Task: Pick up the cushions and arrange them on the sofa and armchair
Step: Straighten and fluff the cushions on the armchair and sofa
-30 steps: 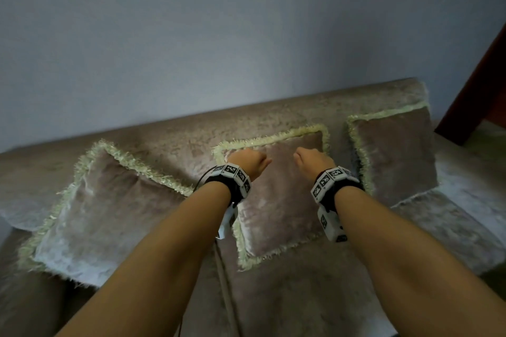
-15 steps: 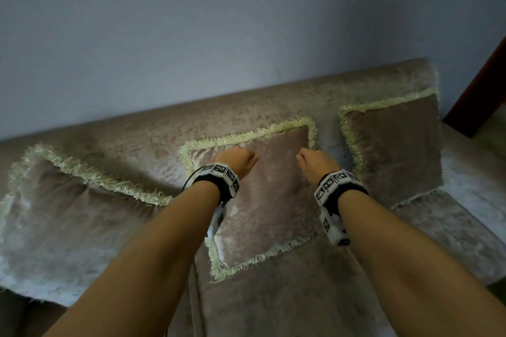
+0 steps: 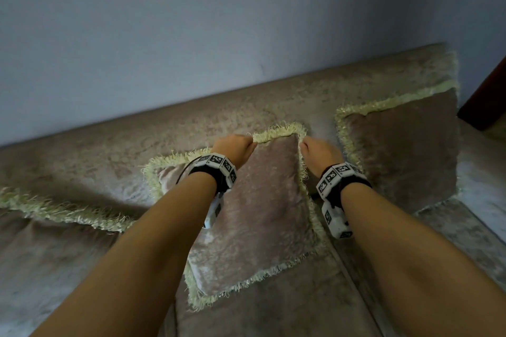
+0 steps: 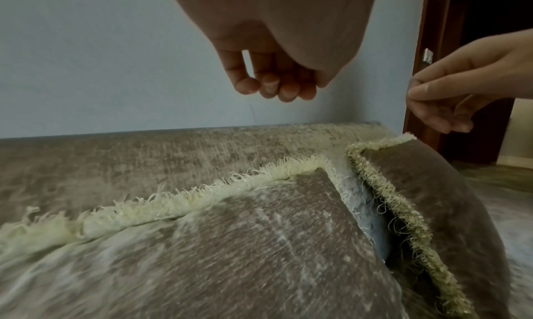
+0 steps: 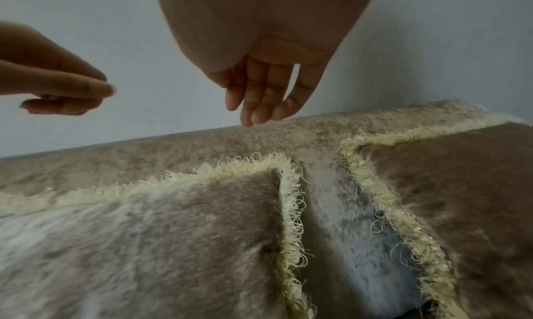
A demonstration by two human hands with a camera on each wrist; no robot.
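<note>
Three beige velvet cushions with pale yellow fringe lean on the sofa back (image 3: 191, 117). The middle cushion (image 3: 254, 213) stands between my arms. My left hand (image 3: 236, 146) hovers at its top edge, fingers loosely curled, holding nothing (image 4: 274, 84). My right hand (image 3: 319, 150) hangs over its top right corner with relaxed, nearly straight fingers (image 5: 259, 105), also empty. The wrist views show both hands just above the fringe, not touching it. The right cushion (image 3: 405, 156) sits a narrow gap away; the left cushion (image 3: 54, 241) lies flatter at the left edge.
A pale blue-grey wall (image 3: 246, 22) rises right behind the sofa back. A dark red-brown door frame (image 3: 487, 101) stands past the sofa's right end. The sofa seat (image 3: 273, 314) shows in front of the middle cushion.
Both hands have moved from the face of the middle cushion up to its top edge. The left cushion has slid toward the left edge of the head view.
</note>
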